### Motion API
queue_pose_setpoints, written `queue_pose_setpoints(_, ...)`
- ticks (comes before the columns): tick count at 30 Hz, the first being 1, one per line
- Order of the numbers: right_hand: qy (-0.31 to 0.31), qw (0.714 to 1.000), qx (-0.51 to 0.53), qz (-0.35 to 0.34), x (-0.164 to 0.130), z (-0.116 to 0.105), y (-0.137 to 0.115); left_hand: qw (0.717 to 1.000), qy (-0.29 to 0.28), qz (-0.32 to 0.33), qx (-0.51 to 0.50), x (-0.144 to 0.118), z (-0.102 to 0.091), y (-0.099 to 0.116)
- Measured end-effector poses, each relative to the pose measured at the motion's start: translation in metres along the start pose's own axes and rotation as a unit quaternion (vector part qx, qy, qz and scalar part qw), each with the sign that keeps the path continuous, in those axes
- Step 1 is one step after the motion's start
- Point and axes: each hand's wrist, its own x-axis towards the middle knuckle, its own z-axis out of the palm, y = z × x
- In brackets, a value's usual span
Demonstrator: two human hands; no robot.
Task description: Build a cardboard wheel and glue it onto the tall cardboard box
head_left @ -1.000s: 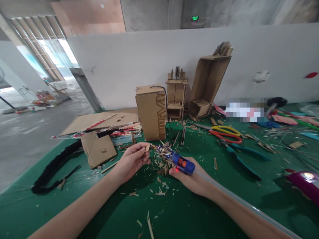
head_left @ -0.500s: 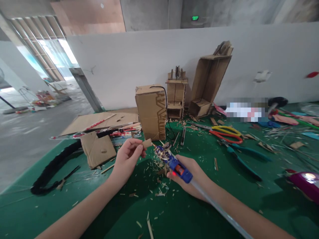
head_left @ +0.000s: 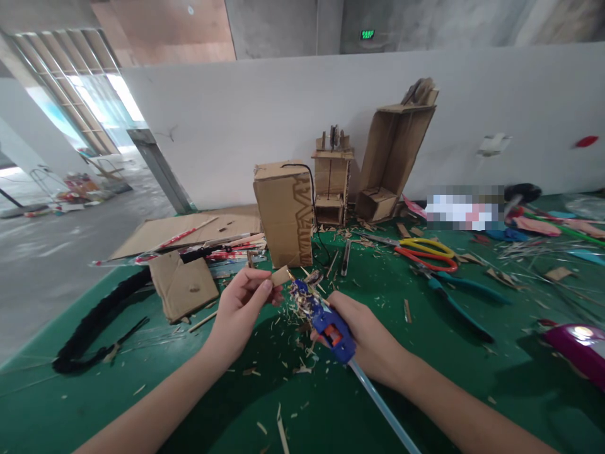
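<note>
Centrally, near the front edge of the green desk (head_left: 331, 416), a small cardboard piece (head_left: 280, 276) is pinched by the left hand (head_left: 242, 309). A blue glue gun (head_left: 326, 325) is gripped in the closed right hand (head_left: 366, 337), nozzle at the piece. Wood shavings (head_left: 302, 353) are strewn below. Cardboard boxes (head_left: 283, 211) are stood against the white wall (head_left: 283, 113) at the far edge; scissors (head_left: 425, 251) are laid right.

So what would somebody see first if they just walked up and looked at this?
Probably the blue glue gun in the right hand, its tip pointed at the small cardboard piece pinched in the left hand, low in the middle. Behind them a tall cardboard box stands on the green table, with yellow-and-red scissors lying to the right.
</note>
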Motion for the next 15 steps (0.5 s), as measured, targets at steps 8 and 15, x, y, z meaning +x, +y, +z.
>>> queue_pose_setpoints(8, -0.004, 1.0, 0.019, -0.001, -0.0015, -0.0016, -0.0007, 0.99, -0.031, -0.074, -0.114, -0.0011, 0.0045, 0.003)
queue_pose_setpoints(15, -0.018, 0.997, 0.067, 0.017, -0.0019, 0.0064, 0.0067, 0.989, -0.044, -0.082, -0.112, 0.0002, 0.0063, 0.0041)
